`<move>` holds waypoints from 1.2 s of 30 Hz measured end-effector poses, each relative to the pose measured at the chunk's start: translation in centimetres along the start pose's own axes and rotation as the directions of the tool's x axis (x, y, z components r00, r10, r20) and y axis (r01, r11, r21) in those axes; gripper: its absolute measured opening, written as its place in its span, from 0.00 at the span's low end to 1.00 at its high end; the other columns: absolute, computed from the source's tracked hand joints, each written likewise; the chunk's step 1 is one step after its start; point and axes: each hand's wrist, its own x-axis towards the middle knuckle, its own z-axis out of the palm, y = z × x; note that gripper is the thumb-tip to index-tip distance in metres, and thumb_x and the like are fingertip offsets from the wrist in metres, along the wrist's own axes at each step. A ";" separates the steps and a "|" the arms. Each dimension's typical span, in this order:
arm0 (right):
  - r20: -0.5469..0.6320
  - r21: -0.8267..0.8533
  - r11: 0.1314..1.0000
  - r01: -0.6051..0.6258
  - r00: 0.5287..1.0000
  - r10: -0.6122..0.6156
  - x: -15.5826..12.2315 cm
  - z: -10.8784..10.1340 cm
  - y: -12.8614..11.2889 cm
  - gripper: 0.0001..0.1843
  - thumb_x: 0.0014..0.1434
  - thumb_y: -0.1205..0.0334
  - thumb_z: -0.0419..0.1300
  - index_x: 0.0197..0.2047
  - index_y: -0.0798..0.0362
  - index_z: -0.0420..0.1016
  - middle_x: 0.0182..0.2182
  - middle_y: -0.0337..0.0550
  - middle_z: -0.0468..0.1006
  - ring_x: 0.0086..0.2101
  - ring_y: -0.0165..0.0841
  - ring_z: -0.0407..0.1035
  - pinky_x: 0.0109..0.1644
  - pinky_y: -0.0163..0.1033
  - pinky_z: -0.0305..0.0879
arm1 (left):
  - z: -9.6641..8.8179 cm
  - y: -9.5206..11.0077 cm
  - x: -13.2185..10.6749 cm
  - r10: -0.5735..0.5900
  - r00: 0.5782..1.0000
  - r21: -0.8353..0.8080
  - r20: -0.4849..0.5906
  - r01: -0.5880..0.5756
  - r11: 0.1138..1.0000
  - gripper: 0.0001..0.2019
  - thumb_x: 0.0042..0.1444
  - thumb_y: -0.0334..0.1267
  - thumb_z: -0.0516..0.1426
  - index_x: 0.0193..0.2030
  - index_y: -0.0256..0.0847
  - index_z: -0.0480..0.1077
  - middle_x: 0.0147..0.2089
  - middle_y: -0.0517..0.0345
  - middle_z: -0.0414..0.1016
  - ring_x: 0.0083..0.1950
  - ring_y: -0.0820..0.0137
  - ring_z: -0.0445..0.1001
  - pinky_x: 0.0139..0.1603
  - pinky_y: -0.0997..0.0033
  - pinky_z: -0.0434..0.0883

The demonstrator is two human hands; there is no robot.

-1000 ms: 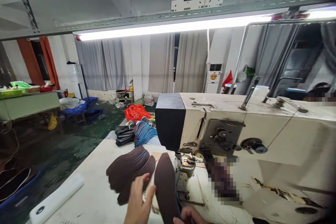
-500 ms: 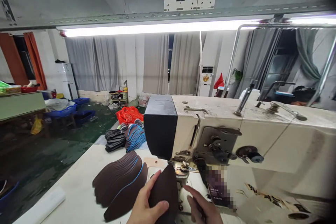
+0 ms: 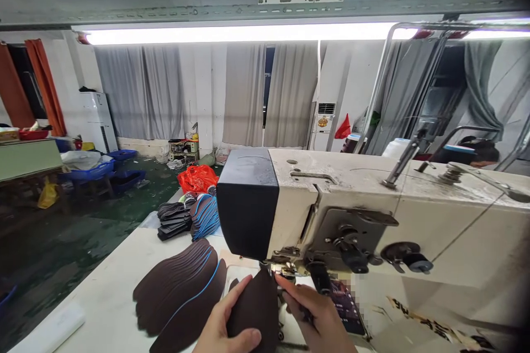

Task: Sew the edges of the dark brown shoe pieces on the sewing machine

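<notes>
My left hand (image 3: pixel 226 329) grips a dark brown insole-shaped piece (image 3: pixel 254 309), thumb across its lower edge, holding its tip up under the head of the cream sewing machine (image 3: pixel 372 215). My right hand (image 3: pixel 317 317) reaches in from the right, its fingers pinched together at the presser foot and needle area (image 3: pixel 285 274); what they pinch is too small to make out. Left of my hands lies a fanned stack of brown insoles with blue edging (image 3: pixel 180 292) on the white table (image 3: pixel 111 298).
Further stacks of dark and blue-edged pieces (image 3: pixel 190 216) sit at the table's far end, with a red plastic bag (image 3: pixel 196 177) behind. A white bar (image 3: pixel 45 328) lies at the table's left edge. Blue crates (image 3: pixel 120 168) stand on the green floor.
The brown piece was turned and brought under the machine head. My right hand rose from the bottom edge to the presser foot. The camera view shifted right and closer.
</notes>
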 end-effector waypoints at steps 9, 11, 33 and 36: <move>-0.012 0.115 0.993 -0.031 0.999 0.033 0.7 -0.5 0.0 0.19 0.61 0.62 0.53 0.54 0.44 0.75 0.24 0.43 0.78 0.24 0.32 0.72 0.28 0.32 0.69 | -0.5 0.0 0.1 -0.090 0.996 0.005 0.007 0.090 0.996 0.39 0.35 0.44 0.69 0.58 0.42 0.66 0.56 0.48 0.72 0.56 0.51 0.69 0.56 0.56 0.67; -0.009 0.145 0.989 -0.042 0.999 0.044 0.6 -0.3 0.2 0.20 0.62 0.63 0.52 0.55 0.44 0.74 0.25 0.42 0.77 0.22 0.31 0.70 0.26 0.31 0.68 | -0.6 -0.1 -0.1 -0.087 0.996 0.035 -0.030 0.088 0.995 0.38 0.35 0.42 0.68 0.57 0.42 0.66 0.57 0.49 0.72 0.58 0.51 0.67 0.58 0.57 0.66; -0.057 0.329 0.938 -0.110 0.989 0.136 1.0 -0.1 -0.7 0.16 0.61 0.61 0.54 0.48 0.47 0.79 0.27 0.41 0.79 0.22 0.29 0.72 0.29 0.33 0.73 | 2.4 1.2 3.1 -0.071 0.962 -0.073 -0.262 0.054 0.996 0.32 0.38 0.39 0.67 0.53 0.37 0.65 0.54 0.45 0.74 0.53 0.55 0.73 0.52 0.62 0.71; -0.041 0.292 0.945 -0.145 0.986 0.164 1.1 -0.4 -1.1 0.15 0.61 0.60 0.55 0.47 0.47 0.80 0.28 0.42 0.80 0.22 0.29 0.72 0.29 0.33 0.72 | 2.7 -0.1 3.6 -0.039 0.963 -0.084 -0.265 0.017 0.996 0.33 0.39 0.43 0.67 0.53 0.38 0.64 0.52 0.44 0.75 0.52 0.54 0.74 0.53 0.59 0.71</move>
